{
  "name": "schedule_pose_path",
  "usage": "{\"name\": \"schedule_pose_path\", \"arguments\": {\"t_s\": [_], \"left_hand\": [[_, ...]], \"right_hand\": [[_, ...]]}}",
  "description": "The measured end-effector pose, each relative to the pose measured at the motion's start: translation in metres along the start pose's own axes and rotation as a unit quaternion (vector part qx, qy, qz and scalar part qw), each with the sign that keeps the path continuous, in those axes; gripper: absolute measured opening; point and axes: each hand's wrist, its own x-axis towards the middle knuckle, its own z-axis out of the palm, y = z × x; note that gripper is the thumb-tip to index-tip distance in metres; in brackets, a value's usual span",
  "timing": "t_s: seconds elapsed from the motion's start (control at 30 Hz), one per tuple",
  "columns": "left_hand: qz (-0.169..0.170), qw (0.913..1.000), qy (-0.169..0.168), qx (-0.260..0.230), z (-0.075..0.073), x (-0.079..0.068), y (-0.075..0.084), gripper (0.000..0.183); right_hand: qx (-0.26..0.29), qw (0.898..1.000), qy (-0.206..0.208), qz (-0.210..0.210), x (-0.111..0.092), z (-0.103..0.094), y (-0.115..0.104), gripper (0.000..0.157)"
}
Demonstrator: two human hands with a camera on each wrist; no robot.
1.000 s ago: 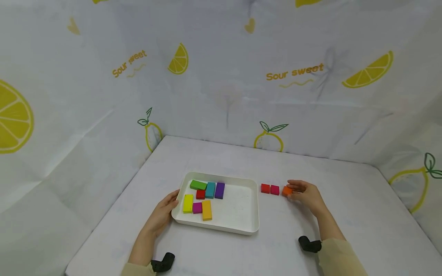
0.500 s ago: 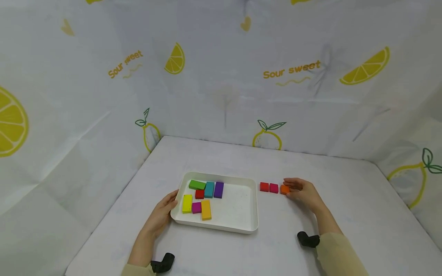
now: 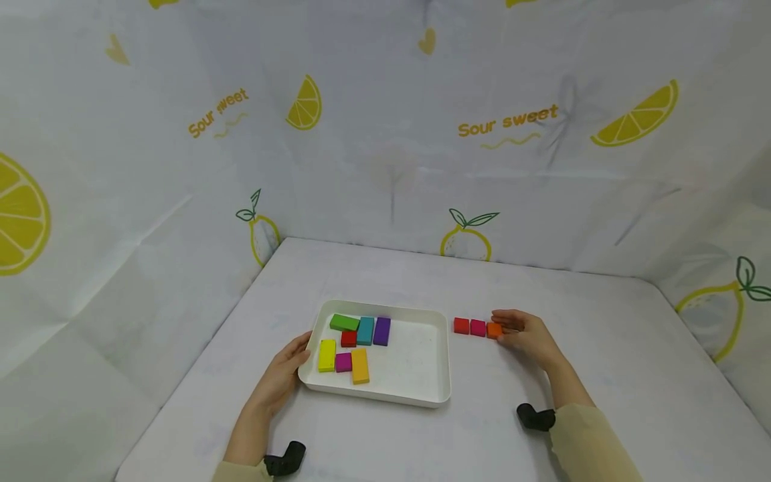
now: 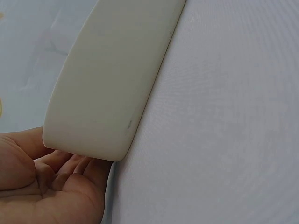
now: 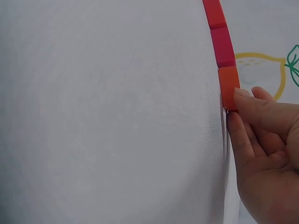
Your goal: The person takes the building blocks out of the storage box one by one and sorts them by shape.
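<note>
My left hand (image 3: 282,375) grips the left end of a white tray (image 3: 415,396), its thumb at the rim. In the left wrist view the tray's outer wall (image 4: 103,93) hides part of the fingers. My right hand (image 3: 533,340) holds an orange block (image 3: 494,330) on the table, thumb against it in the right wrist view. That block is touching the crimson block (image 5: 223,47), which touches a red block (image 5: 215,14). The three form a row to the right of the tray.
Inside the tray lie several blocks: green (image 3: 345,323), teal (image 3: 365,331), purple (image 3: 382,331), dark red (image 3: 349,339), yellow (image 3: 327,355), magenta (image 3: 343,362) and amber (image 3: 360,366). A lemon-print curtain (image 3: 385,134) hangs behind the white table (image 3: 385,435).
My right hand has moved the orange block left, closing the gap to the crimson block. My left hand keeps its place on the tray; the view has shifted slightly.
</note>
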Motion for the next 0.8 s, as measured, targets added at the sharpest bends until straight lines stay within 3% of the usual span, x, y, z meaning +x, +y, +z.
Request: {"name": "schedule_pose_path", "arguments": {"t_s": [0.23,0.53,0.8], "left_hand": [[0.004,0.9999,-0.008,-0.005,-0.001,-0.002,0.003,0.051],[0.009,1.0000,0.001,-0.003,0.000,-0.001,0.003,0.051],[0.008,1.0000,-0.003,-0.004,0.001,-0.003,0.003,0.052]], "right_hand": [[0.013,1.000,0.011,0.009,-0.002,-0.001,-0.002,0.057],[-0.006,0.996,0.077,0.052,0.000,-0.003,-0.014,0.053],[0.016,0.997,0.070,0.041,0.001,0.011,-0.038,0.049]]}}
